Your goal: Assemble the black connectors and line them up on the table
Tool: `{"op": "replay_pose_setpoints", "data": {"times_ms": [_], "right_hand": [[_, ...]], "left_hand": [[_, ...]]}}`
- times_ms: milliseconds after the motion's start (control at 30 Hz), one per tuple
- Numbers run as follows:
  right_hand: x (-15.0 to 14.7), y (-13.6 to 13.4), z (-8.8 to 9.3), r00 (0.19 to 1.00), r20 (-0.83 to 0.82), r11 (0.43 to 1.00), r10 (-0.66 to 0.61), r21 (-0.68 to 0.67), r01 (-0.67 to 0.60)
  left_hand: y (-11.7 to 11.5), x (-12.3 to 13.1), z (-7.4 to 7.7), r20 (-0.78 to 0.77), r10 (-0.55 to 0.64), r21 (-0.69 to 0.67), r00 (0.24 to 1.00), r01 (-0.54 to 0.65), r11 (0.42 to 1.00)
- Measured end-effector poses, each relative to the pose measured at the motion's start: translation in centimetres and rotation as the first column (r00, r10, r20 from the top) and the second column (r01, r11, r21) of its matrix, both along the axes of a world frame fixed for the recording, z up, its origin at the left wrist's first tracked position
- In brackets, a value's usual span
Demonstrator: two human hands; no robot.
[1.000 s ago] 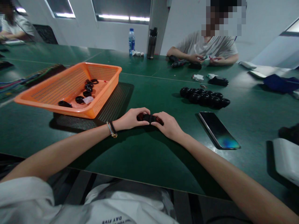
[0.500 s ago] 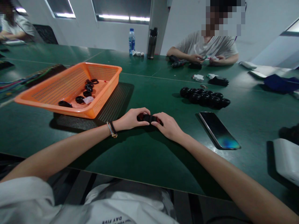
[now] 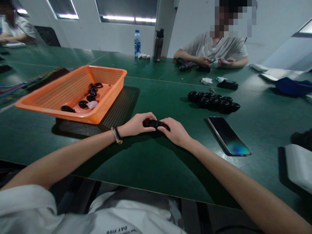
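While both hands pinch it from either end, the small black part [image 3: 156,123] sits low over the green table [image 3: 151,162], dead centre.
Left hand [image 3: 136,124] at 9 o'clock of the part, fingers curled closed on its end; right hand [image 3: 174,131] at 3 o'clock, fingertips closed on the other end. Part looks like rigid plastic, light, a bit slick; grip by the outer ends with fingertips, middle mostly hidden. Outward: orange basket [image 3: 73,92] with black rings [image 3: 91,94] at 10 o'clock, pile of black round parts [image 3: 214,102] at 2 o'clock, phone [image 3: 227,135] at 3 o'clock. Another person's hands [image 3: 214,61] at 1 o'clock, far side.
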State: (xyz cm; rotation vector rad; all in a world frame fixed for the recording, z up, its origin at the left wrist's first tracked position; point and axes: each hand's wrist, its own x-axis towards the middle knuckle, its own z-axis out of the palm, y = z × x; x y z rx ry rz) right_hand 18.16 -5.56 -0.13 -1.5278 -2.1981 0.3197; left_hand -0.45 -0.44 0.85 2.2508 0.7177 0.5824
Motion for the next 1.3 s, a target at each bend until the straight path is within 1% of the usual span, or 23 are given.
{"op": "replay_pose_setpoints", "data": {"times_ms": [167, 300, 367, 567, 1000, 1167, 1300], "right_hand": [[0.14, -0.25, 0.18, 0.992, -0.127, 1.000, 0.017, 0.021, -0.014], [0.23, -0.35, 0.26, 0.982, -0.185, 0.999, 0.040, -0.009, -0.042], [0.22, -0.32, 0.25, 0.985, -0.171, 0.999, 0.027, -0.020, -0.031], [0.19, -0.11, 0.11, 0.994, -0.105, 1.000, 0.002, 0.009, -0.001], [0.08, -0.05, 0.31, 1.000, -0.029, 0.999, -0.003, -0.045, 0.002], [0.03, -0.05, 0.27, 1.000, 0.003, 0.999, 0.010, -0.045, -0.010], [0.02, -0.07, 0.26, 0.999, 0.016, 0.998, 0.038, -0.052, -0.037]], "left_hand": [[0.00, 0.11, 0.09, 0.016, 0.015, -0.016, 1.000, -0.015, 1.000], [0.08, 0.13, 0.01, 0.015, 0.012, -0.027, 1.000, -0.011, 1.000], [0.10, 0.09, -0.03, 0.006, 0.015, -0.020, 1.000, -0.015, 1.000], [0.15, -0.01, -0.16, -0.003, 0.021, -0.002, 1.000, -0.021, 1.000], [0.08, -0.02, -0.09, 0.002, 0.006, 0.015, 1.000, -0.006, 1.000], [0.02, -0.02, -0.04, -0.010, 0.008, 0.051, 1.000, -0.008, 0.999], [-0.20, -0.06, 0.04, -0.029, 0.006, 0.112, 1.000, -0.002, 0.994]]}}
